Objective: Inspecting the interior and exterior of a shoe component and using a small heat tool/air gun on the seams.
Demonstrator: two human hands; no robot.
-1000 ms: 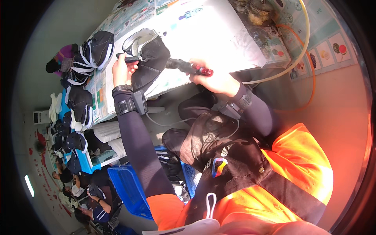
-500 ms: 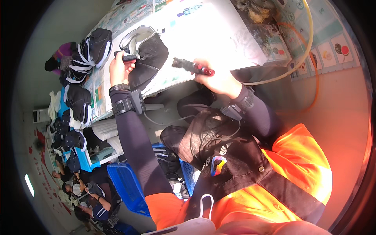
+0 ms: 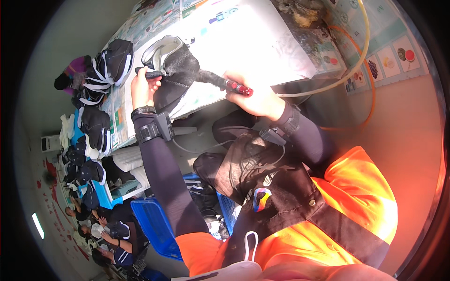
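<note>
A black boot-like shoe piece (image 3: 174,89) with a pale grey lining and a zipper-like edge lies at the table's near left edge. My left hand (image 3: 144,88) is closed on a dark flap at its opening, thumb on top. My right hand (image 3: 253,96) grips a slim dark handheld tool (image 3: 240,88) with a red rear end. The tool's dark front end reaches the right side of the shoe piece and appears to touch it. Glare washes out part of my right hand, and what kind of tool it is cannot be made out.
Black shoe pieces with white stripes (image 3: 112,61) are piled at the table's left. A pale hose (image 3: 328,92) and an orange hose (image 3: 374,89) curve along the right. Blue crates (image 3: 154,225) stand below by my left arm. Several people sit at the far lower left.
My right hand has moved slightly left and down, bringing the tool's front end from a gap to the shoe piece. My left hand keeps its hold on the flap.
</note>
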